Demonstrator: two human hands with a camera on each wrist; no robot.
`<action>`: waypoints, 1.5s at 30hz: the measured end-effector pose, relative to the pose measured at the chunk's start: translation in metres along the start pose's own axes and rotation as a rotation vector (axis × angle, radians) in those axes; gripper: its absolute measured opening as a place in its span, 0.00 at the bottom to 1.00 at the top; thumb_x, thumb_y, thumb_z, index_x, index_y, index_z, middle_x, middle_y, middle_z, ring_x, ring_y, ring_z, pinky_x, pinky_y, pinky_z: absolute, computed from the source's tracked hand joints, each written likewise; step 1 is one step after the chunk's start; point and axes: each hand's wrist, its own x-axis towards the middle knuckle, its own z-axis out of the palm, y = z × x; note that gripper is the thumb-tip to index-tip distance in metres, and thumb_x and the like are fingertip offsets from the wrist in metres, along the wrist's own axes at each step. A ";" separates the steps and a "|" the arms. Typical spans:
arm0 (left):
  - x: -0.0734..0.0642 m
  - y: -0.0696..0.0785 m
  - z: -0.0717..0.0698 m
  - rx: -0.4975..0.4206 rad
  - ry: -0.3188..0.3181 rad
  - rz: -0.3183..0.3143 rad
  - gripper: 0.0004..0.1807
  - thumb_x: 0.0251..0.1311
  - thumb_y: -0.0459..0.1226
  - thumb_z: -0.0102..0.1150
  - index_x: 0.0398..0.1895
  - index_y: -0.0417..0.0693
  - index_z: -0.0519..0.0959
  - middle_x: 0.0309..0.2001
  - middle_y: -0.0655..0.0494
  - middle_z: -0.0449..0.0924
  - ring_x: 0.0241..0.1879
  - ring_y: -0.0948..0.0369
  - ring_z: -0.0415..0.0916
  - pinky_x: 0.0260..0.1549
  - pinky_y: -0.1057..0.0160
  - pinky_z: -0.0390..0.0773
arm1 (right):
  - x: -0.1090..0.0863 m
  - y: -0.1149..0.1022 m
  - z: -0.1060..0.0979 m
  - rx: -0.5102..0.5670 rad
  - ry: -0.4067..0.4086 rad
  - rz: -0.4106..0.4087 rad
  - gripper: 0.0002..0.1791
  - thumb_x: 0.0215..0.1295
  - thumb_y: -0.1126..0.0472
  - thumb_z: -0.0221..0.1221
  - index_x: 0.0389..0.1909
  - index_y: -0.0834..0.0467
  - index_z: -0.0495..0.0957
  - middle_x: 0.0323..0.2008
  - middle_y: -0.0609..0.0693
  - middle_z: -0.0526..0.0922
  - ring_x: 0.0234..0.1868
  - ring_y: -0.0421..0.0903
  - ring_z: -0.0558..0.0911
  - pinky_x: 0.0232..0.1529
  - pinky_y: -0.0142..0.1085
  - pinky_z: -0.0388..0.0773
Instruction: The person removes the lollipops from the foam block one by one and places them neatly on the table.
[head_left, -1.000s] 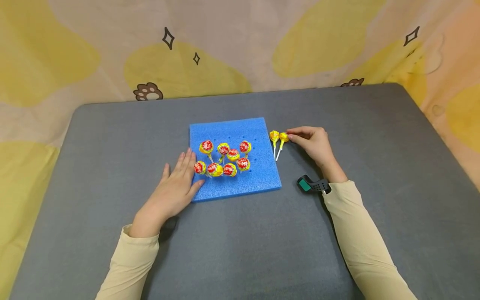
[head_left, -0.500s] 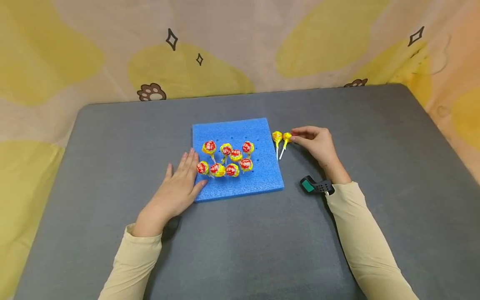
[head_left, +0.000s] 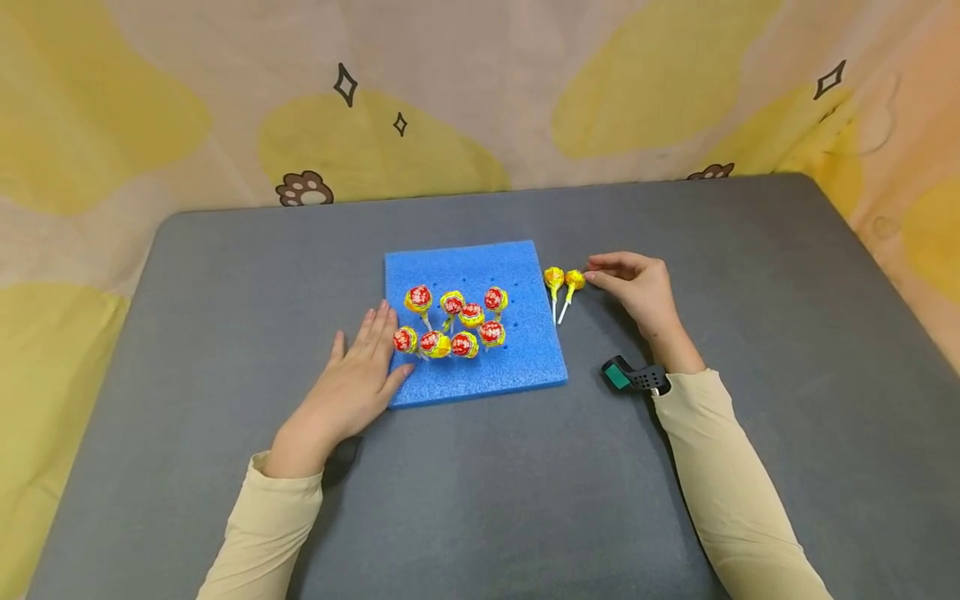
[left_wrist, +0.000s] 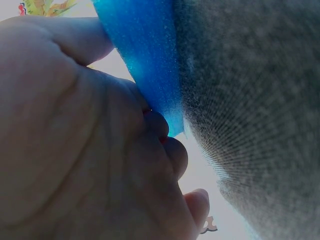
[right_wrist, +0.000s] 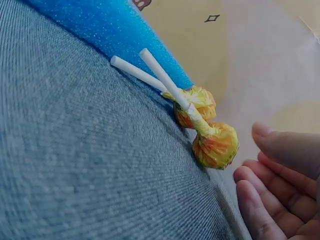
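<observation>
In the head view, a blue foam block (head_left: 517, 367) lies on the table with several upright lollipops stuck in it, among them one lollipop (head_left: 491, 333) at the right of the front group. My left hand (head_left: 352, 375) lies flat along the block's left edge, fingers straight, thumb over its front corner. Two more lollipops in yellow wrappers lie beside the block's right edge: a left one (head_left: 553, 278) and a right one (head_left: 574, 280). Just right of that pair is my right hand (head_left: 637, 292). Its thumb and fingers are parted and hold nothing, a small gap from the nearer wrapper (right_wrist: 217, 146).
The foam has small holes behind and right of the standing lollipops. A black strap with a green patch (head_left: 618, 377) is at my right wrist. The grey table (head_left: 480, 500) ends at a patterned cloth backdrop (head_left: 525, 100).
My right fingertips were at the right-hand loose lollipop and have drawn slightly away to the right, leaving it lying there. The left hand keeps its place on the foam. The head view shifted a little.
</observation>
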 end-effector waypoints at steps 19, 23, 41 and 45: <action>0.000 0.001 0.002 0.002 0.008 0.008 0.42 0.70 0.48 0.45 0.74 0.36 0.38 0.75 0.43 0.33 0.74 0.48 0.30 0.65 0.37 0.34 | -0.014 -0.036 0.023 0.264 -0.114 -0.041 0.18 0.55 0.72 0.65 0.46 0.76 0.78 0.38 0.56 0.86 0.38 0.40 0.84 0.42 0.30 0.79; 0.000 0.000 0.002 0.001 0.011 0.011 0.42 0.70 0.48 0.44 0.74 0.36 0.38 0.75 0.43 0.32 0.74 0.48 0.30 0.65 0.37 0.34 | -0.017 -0.040 0.035 0.281 -0.164 -0.053 0.17 0.55 0.73 0.65 0.46 0.76 0.78 0.36 0.53 0.86 0.37 0.40 0.85 0.42 0.31 0.80; 0.002 0.001 0.002 0.008 0.005 0.007 0.42 0.70 0.49 0.45 0.74 0.37 0.38 0.75 0.43 0.32 0.74 0.48 0.29 0.65 0.37 0.34 | -0.028 -0.055 0.073 0.233 -0.293 -0.028 0.17 0.54 0.75 0.65 0.46 0.74 0.78 0.41 0.61 0.84 0.37 0.41 0.84 0.42 0.33 0.80; 0.001 0.001 0.002 0.005 0.007 0.007 0.42 0.70 0.48 0.45 0.74 0.36 0.38 0.75 0.43 0.33 0.74 0.48 0.30 0.65 0.37 0.34 | -0.029 -0.056 0.076 0.229 -0.297 -0.029 0.17 0.54 0.75 0.65 0.46 0.73 0.79 0.42 0.62 0.83 0.37 0.41 0.83 0.42 0.33 0.80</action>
